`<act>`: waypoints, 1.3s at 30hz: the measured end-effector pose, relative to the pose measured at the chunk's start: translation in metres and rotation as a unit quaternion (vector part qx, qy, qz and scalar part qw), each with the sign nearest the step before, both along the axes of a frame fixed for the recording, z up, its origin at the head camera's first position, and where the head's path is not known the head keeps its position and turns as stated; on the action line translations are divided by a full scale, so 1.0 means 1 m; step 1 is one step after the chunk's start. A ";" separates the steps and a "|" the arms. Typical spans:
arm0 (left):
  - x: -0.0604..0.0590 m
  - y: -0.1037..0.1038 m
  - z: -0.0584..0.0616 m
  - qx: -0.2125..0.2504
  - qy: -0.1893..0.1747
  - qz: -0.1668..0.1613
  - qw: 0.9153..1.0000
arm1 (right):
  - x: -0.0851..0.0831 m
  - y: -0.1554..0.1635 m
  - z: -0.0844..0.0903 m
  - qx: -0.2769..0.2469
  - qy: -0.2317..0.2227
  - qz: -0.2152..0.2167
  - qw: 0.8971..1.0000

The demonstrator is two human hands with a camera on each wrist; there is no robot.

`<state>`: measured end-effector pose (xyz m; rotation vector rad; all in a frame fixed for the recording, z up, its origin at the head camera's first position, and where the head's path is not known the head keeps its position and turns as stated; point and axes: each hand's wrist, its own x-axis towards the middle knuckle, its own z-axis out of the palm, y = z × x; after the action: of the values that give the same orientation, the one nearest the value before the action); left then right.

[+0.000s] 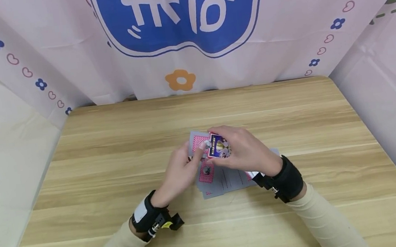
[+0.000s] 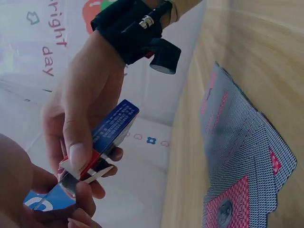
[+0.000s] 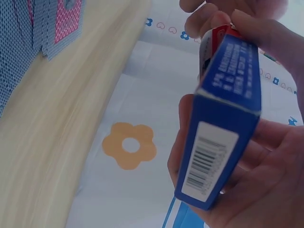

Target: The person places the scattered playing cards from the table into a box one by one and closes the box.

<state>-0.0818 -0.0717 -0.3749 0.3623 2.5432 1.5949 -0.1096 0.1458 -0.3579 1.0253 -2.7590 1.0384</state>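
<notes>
My right hand (image 1: 245, 146) grips a small card box (image 1: 218, 146) above the table, its thumb and fingers on opposite sides. The box has a blue printed face with red edges. In the right wrist view its blue end (image 3: 209, 156) carries a barcode. My left hand (image 1: 180, 170) pinches the box's other end, where pale and red flaps stand out in the left wrist view. What lies inside the box is hidden. Beneath the hands lie overlapping grey sheets (image 1: 222, 181) with pink patterned rectangles, partly covered by the right hand and wrist.
The sheets rest on a wooden table (image 1: 113, 148). A white printed cloth (image 1: 66, 44) with a blue emblem hangs behind its far edge, and pale walls of cloth stand on both sides. Black camera straps (image 1: 287, 178) sit on both wrists.
</notes>
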 end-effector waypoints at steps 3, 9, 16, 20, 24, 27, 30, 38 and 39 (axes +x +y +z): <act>-0.002 -0.002 0.002 0.002 -0.017 0.019 1.000 | -0.001 0.002 0.001 0.003 0.000 -0.008 1.000; -0.007 -0.007 0.006 0.031 -0.022 0.045 0.998 | -0.003 0.006 0.003 0.002 -0.013 -0.024 1.000; -0.004 0.000 -0.002 0.028 -0.017 -0.001 0.999 | -0.002 0.005 0.002 -0.010 -0.001 -0.003 1.000; -0.002 0.004 -0.004 0.027 -0.012 -0.005 1.000 | -0.001 0.004 0.001 -0.015 0.005 0.008 1.000; -0.002 0.005 -0.006 0.029 -0.023 -0.006 0.999 | -0.001 0.003 0.001 -0.011 0.005 0.012 1.000; -0.004 0.004 -0.007 0.021 -0.020 0.000 1.000 | -0.002 0.004 0.001 -0.005 -0.001 0.002 1.000; -0.007 0.001 -0.010 -0.025 0.007 -0.013 1.000 | -0.003 0.005 0.002 0.000 -0.005 -0.013 1.000; -0.013 -0.002 -0.027 -0.214 0.059 -0.155 0.963 | -0.003 0.007 0.003 0.006 -0.008 -0.022 1.000; -0.013 -0.002 -0.029 -0.223 0.054 -0.166 0.959 | -0.003 0.007 0.003 0.006 -0.008 -0.020 1.000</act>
<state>-0.0946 -0.0740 -0.4044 0.7843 2.6392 0.8797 -0.1130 0.1528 -0.3550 0.9619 -2.7903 1.0309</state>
